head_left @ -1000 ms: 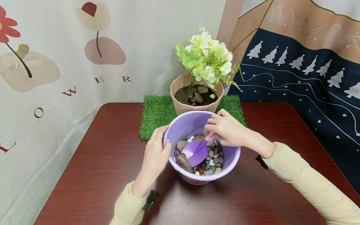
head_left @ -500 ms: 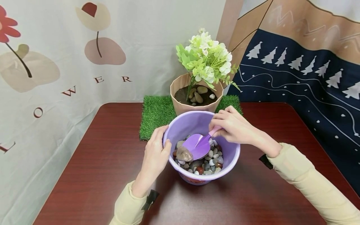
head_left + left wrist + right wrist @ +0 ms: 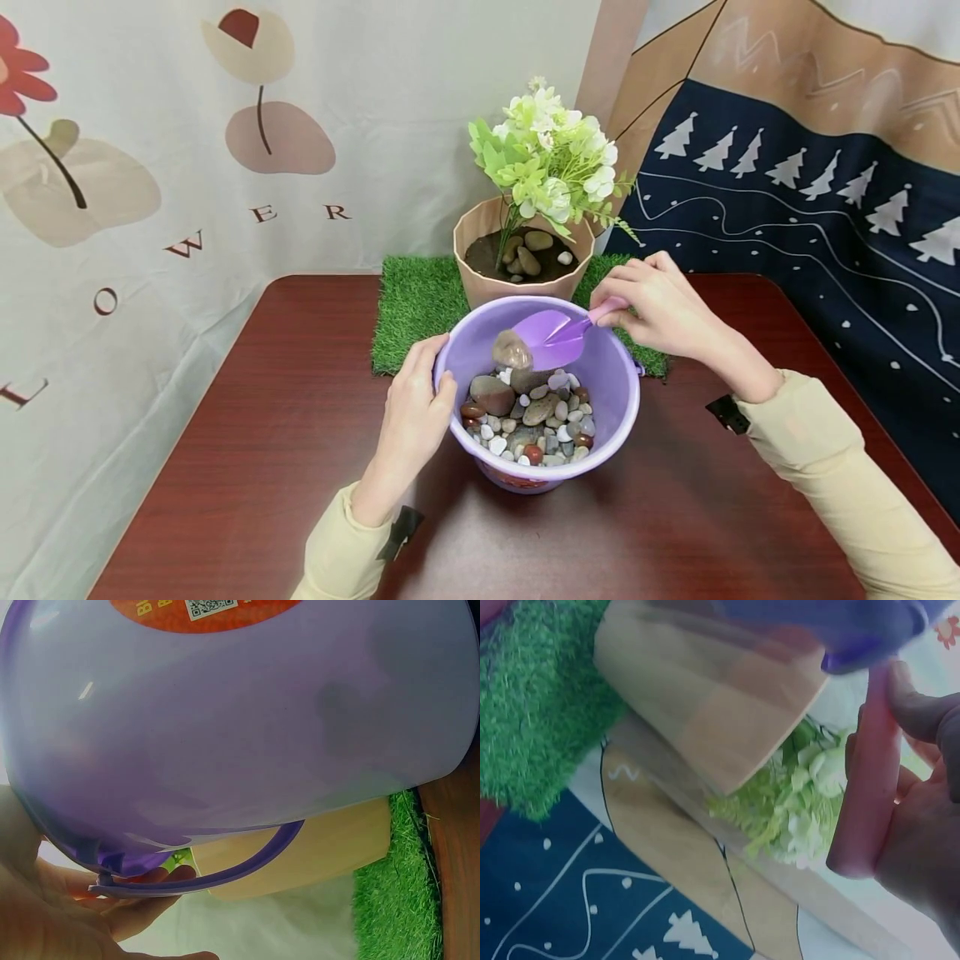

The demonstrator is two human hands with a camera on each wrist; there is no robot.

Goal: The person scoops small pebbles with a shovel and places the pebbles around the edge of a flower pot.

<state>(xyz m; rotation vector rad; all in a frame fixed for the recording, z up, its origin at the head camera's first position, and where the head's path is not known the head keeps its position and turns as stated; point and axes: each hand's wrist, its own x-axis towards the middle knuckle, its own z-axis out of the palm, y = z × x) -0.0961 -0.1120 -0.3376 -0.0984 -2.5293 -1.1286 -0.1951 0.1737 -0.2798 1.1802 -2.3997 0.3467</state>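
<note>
A purple bucket (image 3: 624, 392) holds several pebbles and larger stones. My left hand (image 3: 418, 396) grips its rim on the left side, and the left wrist view shows the bucket's curved handle (image 3: 247, 864) by the fingers (image 3: 139, 915). Over the bucket's far right rim, my right hand (image 3: 656, 304) holds a toy shovel by its pink handle (image 3: 866, 772). The purple shovel blade (image 3: 553, 337) is raised above the pebbles, tilted down to the left. A brown-grey stone (image 3: 512, 350) lies at the blade's tip, above the heap.
Right behind the bucket stands a beige flowerpot (image 3: 517, 292) with soil, several stones and white artificial flowers (image 3: 551, 150). It sits on a green turf mat (image 3: 416, 308). Under everything is a dark red table (image 3: 292, 400); printed curtains (image 3: 360, 100) hang behind.
My right hand has lifted the shovel up and to the right out of the pebbles, bringing a stone up on its tip. The left hand has stayed on the rim.
</note>
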